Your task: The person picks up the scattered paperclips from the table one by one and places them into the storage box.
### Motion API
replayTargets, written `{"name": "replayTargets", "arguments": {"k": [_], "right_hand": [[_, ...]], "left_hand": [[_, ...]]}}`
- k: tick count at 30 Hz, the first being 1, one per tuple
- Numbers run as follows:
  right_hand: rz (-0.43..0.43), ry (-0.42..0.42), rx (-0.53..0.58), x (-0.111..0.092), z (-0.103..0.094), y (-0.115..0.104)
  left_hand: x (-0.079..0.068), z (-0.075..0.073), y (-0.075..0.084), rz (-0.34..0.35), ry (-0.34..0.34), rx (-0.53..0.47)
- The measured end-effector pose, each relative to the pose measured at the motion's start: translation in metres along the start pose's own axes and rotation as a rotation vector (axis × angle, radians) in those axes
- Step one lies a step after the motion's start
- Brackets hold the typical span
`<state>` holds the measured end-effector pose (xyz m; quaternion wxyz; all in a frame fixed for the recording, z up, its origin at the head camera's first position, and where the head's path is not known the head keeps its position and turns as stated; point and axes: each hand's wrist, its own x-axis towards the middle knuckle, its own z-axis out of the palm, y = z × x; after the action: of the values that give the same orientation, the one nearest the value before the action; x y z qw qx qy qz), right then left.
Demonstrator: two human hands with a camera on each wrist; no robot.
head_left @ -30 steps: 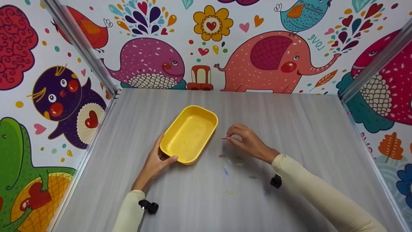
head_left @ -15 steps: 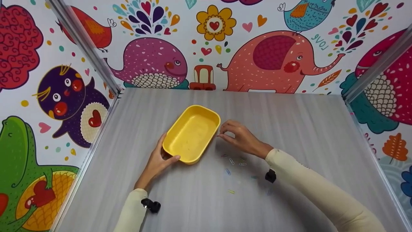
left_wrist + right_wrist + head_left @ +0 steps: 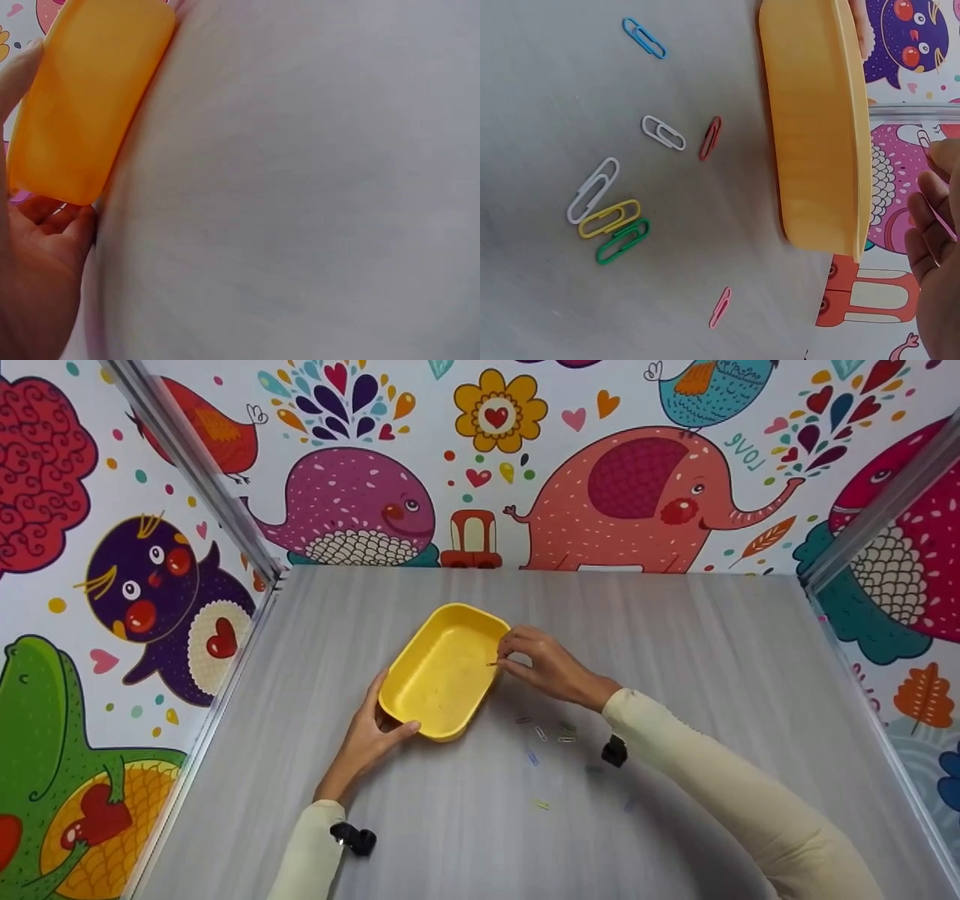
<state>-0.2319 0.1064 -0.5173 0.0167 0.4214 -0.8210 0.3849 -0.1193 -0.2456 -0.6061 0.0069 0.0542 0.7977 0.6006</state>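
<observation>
A yellow plastic tub (image 3: 442,682) stands at an angle on the table. My left hand (image 3: 366,746) holds its near left corner, thumb at the near rim and fingers along the outer side. My right hand (image 3: 547,666) is at the tub's right rim, pinching a small reddish paper clip (image 3: 492,664) that overlaps the tub's inside in the head view. In the right wrist view, loose paper clips lie beside the tub: a blue clip (image 3: 644,38), a red clip (image 3: 711,138), a yellow clip (image 3: 609,219), a green clip (image 3: 622,241), a pink clip (image 3: 720,307) and two white ones.
The grey table (image 3: 337,615) is bounded by a back wall and side walls printed with cartoon animals. Metal strips (image 3: 202,472) run along the wall corners. Toward the front lies another yellow clip (image 3: 541,804), with a bluish clip (image 3: 629,807) to its right.
My right hand has moved left and away from me, from beside the tub to its right rim, carrying the paper clip. My left hand has kept its hold on the tub.
</observation>
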Motion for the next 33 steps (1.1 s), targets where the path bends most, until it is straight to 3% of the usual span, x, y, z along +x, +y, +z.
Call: {"name": "replayTargets", "arguments": {"k": [16, 26, 33], "right_hand": [[0.086, -0.159, 0.028, 0.023, 0.019, 0.005], [0.080, -0.225, 0.118, 0.030, 0.029, 0.004], [0.050, -0.291, 0.075, 0.040, 0.037, -0.002]], "left_hand": [[0.000, 0.001, 0.001, 0.000, 0.000, -0.004], [0.002, 0.002, -0.001, 0.024, -0.012, -0.003], [0.001, 0.000, 0.000, 0.025, -0.001, 0.017]]}}
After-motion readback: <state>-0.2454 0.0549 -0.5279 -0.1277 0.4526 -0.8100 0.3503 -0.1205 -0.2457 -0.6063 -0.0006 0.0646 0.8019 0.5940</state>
